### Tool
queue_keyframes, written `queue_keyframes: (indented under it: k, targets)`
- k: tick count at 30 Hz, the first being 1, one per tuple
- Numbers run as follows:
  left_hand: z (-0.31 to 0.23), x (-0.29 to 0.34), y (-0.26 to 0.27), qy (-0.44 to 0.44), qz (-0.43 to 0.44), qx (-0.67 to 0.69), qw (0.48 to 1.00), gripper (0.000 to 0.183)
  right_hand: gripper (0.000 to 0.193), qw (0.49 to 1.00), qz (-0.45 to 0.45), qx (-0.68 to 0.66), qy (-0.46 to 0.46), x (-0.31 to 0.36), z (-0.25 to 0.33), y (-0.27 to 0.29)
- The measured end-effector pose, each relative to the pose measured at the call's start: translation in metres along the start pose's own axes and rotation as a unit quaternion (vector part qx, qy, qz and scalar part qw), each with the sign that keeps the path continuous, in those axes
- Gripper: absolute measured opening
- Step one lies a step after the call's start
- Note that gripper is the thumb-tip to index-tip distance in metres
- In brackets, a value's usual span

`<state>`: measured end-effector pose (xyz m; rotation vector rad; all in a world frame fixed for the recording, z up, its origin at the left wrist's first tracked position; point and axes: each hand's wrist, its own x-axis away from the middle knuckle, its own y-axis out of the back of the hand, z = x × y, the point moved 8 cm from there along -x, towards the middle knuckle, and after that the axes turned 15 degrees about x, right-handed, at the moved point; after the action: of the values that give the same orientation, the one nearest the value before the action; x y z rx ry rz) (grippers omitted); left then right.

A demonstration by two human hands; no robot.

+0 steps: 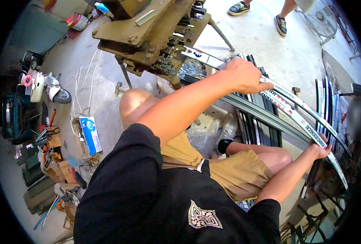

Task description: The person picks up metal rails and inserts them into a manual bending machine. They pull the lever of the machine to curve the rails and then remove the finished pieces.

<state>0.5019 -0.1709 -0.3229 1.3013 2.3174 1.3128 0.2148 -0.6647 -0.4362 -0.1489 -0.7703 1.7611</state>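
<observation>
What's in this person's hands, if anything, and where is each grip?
The right hand holds a long white strip near its right end. The left hand grips a second strip partway along; whether it also holds the first is hidden.

Smooth strips (297, 116), rough metal machine (127, 34)
</observation>
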Motion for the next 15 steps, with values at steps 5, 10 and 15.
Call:
queue_keyframes:
  k: [5,10,15]
  targets:
    - [-0.025,0.024,0.003,-0.143,-0.134,0.032,0.98,0.059,0.065,0.977,0.175,-0.099,0.069,0.044,0.022,-0.026]
    - [-0.02,0.054,-0.017,-0.2,-0.279,0.024,0.939,0.056,0.075,0.991,-0.076,0.077,0.085,0.045,0.015,0.032]
    - [-0.009,0.09,-0.021,-0.254,-0.396,-0.039,0.882,0.056,0.057,0.99,-0.102,0.073,-0.059,0.08,-0.026,0.016]
